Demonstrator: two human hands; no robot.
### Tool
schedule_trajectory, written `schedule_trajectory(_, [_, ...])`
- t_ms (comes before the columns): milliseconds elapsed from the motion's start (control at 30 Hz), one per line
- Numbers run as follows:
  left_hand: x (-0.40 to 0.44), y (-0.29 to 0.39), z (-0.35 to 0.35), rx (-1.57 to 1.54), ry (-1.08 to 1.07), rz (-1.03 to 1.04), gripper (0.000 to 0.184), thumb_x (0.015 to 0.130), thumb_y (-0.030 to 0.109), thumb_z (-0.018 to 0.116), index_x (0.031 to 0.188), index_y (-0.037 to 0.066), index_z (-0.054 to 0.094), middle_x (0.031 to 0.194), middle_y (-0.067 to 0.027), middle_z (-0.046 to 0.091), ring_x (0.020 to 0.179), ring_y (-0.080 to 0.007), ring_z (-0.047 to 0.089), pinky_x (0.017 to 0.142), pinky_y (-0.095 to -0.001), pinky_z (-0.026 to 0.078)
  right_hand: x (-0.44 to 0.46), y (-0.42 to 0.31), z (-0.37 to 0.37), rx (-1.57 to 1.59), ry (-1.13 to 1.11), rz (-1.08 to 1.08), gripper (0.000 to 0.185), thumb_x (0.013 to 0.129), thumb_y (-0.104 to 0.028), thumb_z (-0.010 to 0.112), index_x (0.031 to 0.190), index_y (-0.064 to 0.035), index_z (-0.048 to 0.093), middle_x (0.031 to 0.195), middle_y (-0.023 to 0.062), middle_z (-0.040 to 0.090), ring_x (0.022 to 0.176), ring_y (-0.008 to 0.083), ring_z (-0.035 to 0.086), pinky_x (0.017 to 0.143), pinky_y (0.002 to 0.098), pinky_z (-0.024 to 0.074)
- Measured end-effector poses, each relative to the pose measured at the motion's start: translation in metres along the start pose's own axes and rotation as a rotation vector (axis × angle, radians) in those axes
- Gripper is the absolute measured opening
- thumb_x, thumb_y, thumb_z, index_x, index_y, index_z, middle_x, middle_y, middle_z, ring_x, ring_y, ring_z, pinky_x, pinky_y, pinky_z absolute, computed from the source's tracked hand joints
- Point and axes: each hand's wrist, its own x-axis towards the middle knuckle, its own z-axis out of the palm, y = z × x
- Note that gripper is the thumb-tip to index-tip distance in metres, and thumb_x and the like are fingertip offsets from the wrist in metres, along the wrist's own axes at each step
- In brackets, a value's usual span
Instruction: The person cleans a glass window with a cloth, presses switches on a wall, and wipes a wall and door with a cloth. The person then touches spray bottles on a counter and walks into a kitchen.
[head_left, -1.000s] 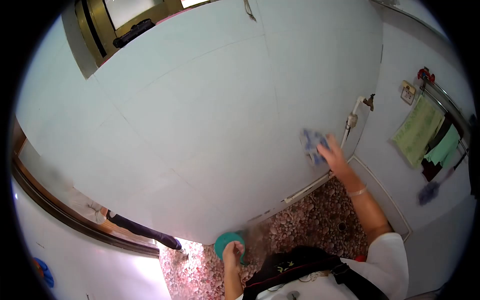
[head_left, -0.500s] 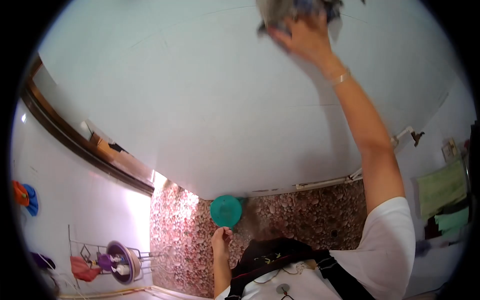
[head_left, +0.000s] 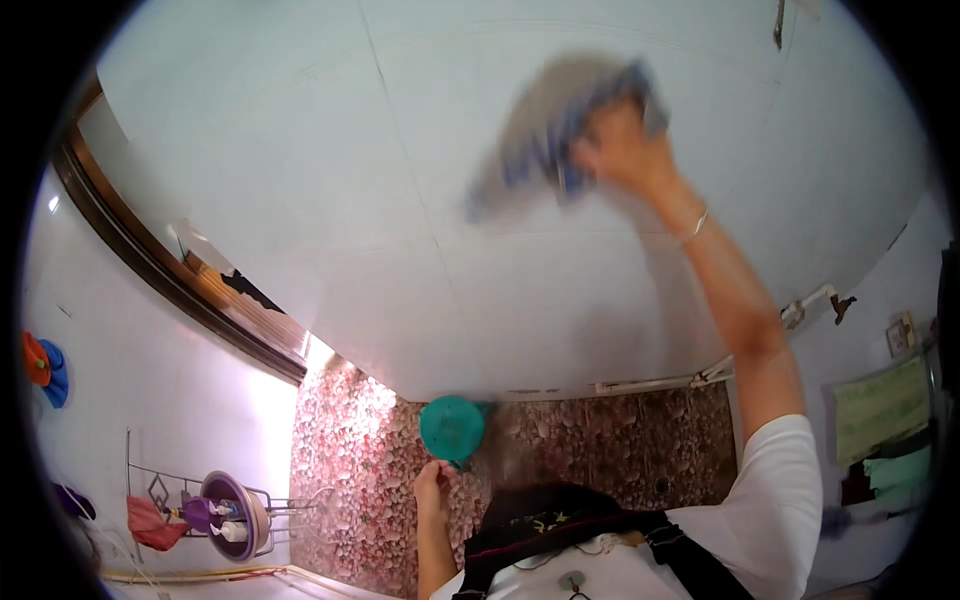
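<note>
My right hand point(head_left: 625, 150) is raised against the pale wall point(head_left: 350, 190), its fingers closed on a grey and blue cloth point(head_left: 575, 105). Motion blurs both the hand and the cloth, which fans out to the left of the fingers. Low in the view, my left hand point(head_left: 433, 484) is held with its fingers bent together; anything between them is too small to make out. Just beyond its fingertips in the view appears a green bucket point(head_left: 451, 428), near the foot of the wall.
The floor point(head_left: 350, 480) has a reddish pebble pattern. A tap point(head_left: 843, 307) and white pipe stick out at the right, beside hanging towels point(head_left: 880, 405). At left are a dark door frame point(head_left: 180, 265) and a wire rack with a purple basin point(head_left: 232, 515) of bottles.
My right hand has moved down the wall with the cloth, which has swung out to the left. My left hand has shifted slightly left. The view has tilted a little.
</note>
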Motion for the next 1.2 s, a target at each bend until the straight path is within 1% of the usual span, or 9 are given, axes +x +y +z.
schedule_trajectory(33, [0.005, 0.000, 0.001, 0.030, -0.017, -0.001, 0.020, 0.091, 0.023, 0.049, 0.089, 0.007, 0.059, 0.077, -0.0033, 0.060, 0.069, -0.0147, 0.056, 0.065, -0.0281, 0.046, 0.035, 0.024, -0.003, -0.064, 0.414, -0.176, 0.033, 0.076, -0.039, 0.063, 0.084, -0.0061, 0.065, 0.092, 0.0116, 0.062, 0.098, 0.0317, 0.053, 0.084, 0.0427, 0.0421])
schedule_trajectory(100, [0.018, -0.003, 0.002, 0.055, -0.031, -0.010, 0.020, 0.090, 0.024, 0.049, 0.088, 0.007, 0.058, 0.076, -0.0035, 0.059, 0.069, -0.0153, 0.055, 0.065, -0.0286, 0.044, 0.096, 0.017, -0.051, 0.051, 0.312, 0.203, 0.037, 0.078, -0.041, 0.064, 0.096, -0.0083, 0.064, 0.102, 0.0097, 0.061, 0.102, 0.0307, 0.052, 0.089, 0.0448, 0.0392])
schedule_trajectory(200, [0.025, 0.000, 0.014, 0.063, -0.034, -0.034, 0.017, 0.092, 0.021, 0.051, 0.091, 0.007, 0.061, 0.077, -0.0023, 0.061, 0.070, -0.0128, 0.057, 0.065, -0.0251, 0.047, 0.098, -0.016, -0.048, -0.136, 0.704, -0.090, 0.053, 0.077, -0.034, 0.063, 0.122, -0.0105, 0.052, 0.123, 0.0160, 0.047, 0.116, 0.0353, 0.041, 0.102, 0.0542, 0.0238])
schedule_trajectory(267, [0.025, -0.002, 0.022, 0.098, -0.069, -0.013, 0.018, 0.092, 0.021, 0.050, 0.092, 0.007, 0.062, 0.081, -0.0037, 0.062, 0.074, -0.0131, 0.058, 0.068, -0.0251, 0.047, 0.076, -0.027, -0.005, -0.110, 0.367, 0.005, 0.052, 0.081, -0.046, 0.060, 0.125, -0.0191, 0.053, 0.124, 0.0046, 0.053, 0.113, 0.0294, 0.048, 0.097, 0.0524, 0.0316])
schedule_trajectory(433, [0.034, -0.011, 0.012, 0.121, -0.174, -0.025, 0.024, 0.093, 0.023, 0.047, 0.099, 0.006, 0.061, 0.092, -0.0035, 0.062, 0.085, -0.0128, 0.058, 0.077, -0.0266, 0.047, -0.045, -0.055, 0.083, -0.014, -0.116, -0.084, 0.056, 0.080, -0.035, 0.060, 0.125, -0.0032, 0.051, 0.131, 0.0199, 0.047, 0.123, 0.0363, 0.042, 0.103, 0.0465, 0.0311])
schedule_trajectory(467, [0.035, -0.010, 0.009, 0.146, -0.188, -0.025, 0.024, 0.093, 0.024, 0.047, 0.099, 0.006, 0.062, 0.092, -0.0034, 0.062, 0.085, -0.0127, 0.059, 0.076, -0.0263, 0.047, -0.062, -0.057, 0.100, -0.043, -0.693, 0.182, 0.053, 0.077, -0.030, 0.063, 0.121, -0.0014, 0.053, 0.125, 0.0203, 0.051, 0.117, 0.0370, 0.047, 0.100, 0.0458, 0.0347])
schedule_trajectory(533, [0.041, -0.013, -0.002, 0.145, -0.193, -0.003, 0.023, 0.093, 0.024, 0.047, 0.099, 0.007, 0.062, 0.090, -0.0036, 0.062, 0.081, -0.0126, 0.059, 0.074, -0.0262, 0.047, -0.115, -0.053, 0.139, 0.043, -0.257, -0.054, 0.050, 0.076, -0.027, 0.064, 0.118, -0.0009, 0.055, 0.122, 0.0208, 0.053, 0.114, 0.0379, 0.048, 0.099, 0.0476, 0.0362])
schedule_trajectory(1067, [0.067, -0.041, -0.161, 0.290, 0.086, 0.141, 0.021, 0.093, 0.021, 0.048, 0.095, 0.005, 0.062, 0.081, -0.0051, 0.062, 0.074, -0.0140, 0.060, 0.064, -0.0269, 0.049, -0.155, -0.058, 0.137, -0.014, -0.336, 0.047, 0.055, 0.077, -0.020, 0.066, 0.125, -0.0009, 0.049, 0.130, 0.0219, 0.046, 0.123, 0.0395, 0.039, 0.103, 0.0506, 0.0304])
schedule_trajectory(1200, [0.050, -0.009, -0.122, -0.113, 0.073, -0.028, 0.021, 0.094, 0.021, 0.048, 0.095, 0.003, 0.060, 0.078, -0.0048, 0.061, 0.067, -0.0127, 0.055, 0.056, -0.0260, 0.045, -0.143, -0.064, 0.134, 0.016, -0.358, 0.073, 0.052, 0.080, -0.023, 0.063, 0.125, 0.0001, 0.049, 0.130, 0.0212, 0.046, 0.123, 0.0395, 0.040, 0.103, 0.0490, 0.0303])
